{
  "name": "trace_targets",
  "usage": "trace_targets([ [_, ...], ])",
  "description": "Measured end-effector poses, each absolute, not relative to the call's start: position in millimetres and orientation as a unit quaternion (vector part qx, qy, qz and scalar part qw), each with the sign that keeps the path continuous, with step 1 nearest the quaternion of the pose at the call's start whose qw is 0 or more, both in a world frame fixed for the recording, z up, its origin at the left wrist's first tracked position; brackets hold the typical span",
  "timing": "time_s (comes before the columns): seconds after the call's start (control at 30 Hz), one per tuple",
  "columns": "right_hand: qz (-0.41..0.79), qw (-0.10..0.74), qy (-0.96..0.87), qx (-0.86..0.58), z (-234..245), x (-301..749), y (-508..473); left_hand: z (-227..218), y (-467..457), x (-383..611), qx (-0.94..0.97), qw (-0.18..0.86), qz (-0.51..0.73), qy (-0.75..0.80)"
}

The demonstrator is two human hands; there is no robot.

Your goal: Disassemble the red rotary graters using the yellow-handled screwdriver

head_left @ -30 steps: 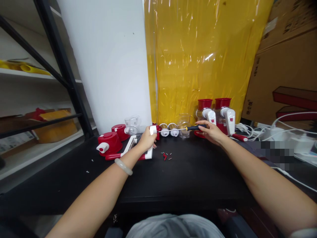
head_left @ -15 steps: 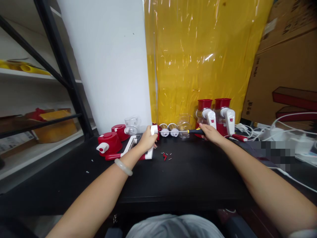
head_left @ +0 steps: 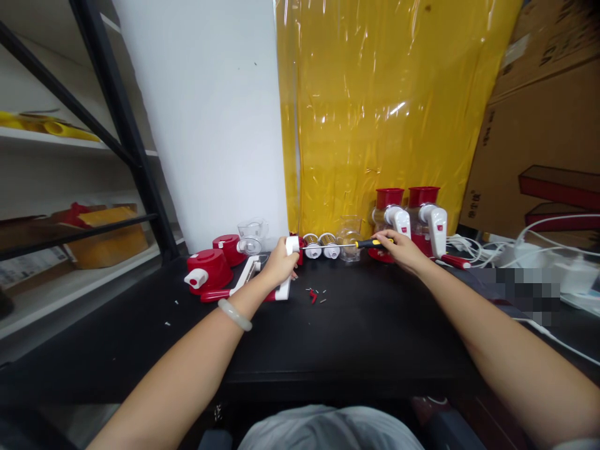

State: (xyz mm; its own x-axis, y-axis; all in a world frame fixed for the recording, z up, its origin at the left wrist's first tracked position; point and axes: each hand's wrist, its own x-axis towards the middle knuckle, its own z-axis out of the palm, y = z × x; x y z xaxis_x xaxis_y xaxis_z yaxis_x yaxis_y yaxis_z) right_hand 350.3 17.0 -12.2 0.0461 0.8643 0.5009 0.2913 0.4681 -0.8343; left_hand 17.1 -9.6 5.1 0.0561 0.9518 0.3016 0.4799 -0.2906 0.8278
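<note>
My left hand [head_left: 280, 264] is closed around a white crank handle [head_left: 292, 244] with a red grip, held upright above the black table. In my right hand [head_left: 399, 247] is a screwdriver [head_left: 366, 244] with a yellow and black handle, gripped by the fingertips at its back end. Its long thin shaft points left, level, and reaches the top of the crank handle; the tip's exact seat is too small to make out. Below lie several small screws [head_left: 323, 300] and small red pieces [head_left: 313, 296]. Left of my left hand rests another white crank handle [head_left: 244, 275] with a red grip.
Red grinder bases [head_left: 210, 270] and a clear plastic housing [head_left: 253, 234] stand at left. Two metal grater drums [head_left: 312, 245] and another clear housing [head_left: 350, 237] sit at the back. Assembled red-and-white rotary graters [head_left: 424, 219] and white cables [head_left: 473, 247] are at right.
My right hand's fingers have shifted back on the screwdriver, uncovering more of its handle. My left hand keeps its hold on the crank handle. The view has moved slightly.
</note>
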Motion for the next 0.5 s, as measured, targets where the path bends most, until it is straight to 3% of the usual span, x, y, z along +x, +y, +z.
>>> trace_targets([
  [0.5, 0.469, 0.64, -0.536, -0.288, 2, 347, -1, 7, -19, 22, 0.666, 0.315, 0.437, 0.516],
])
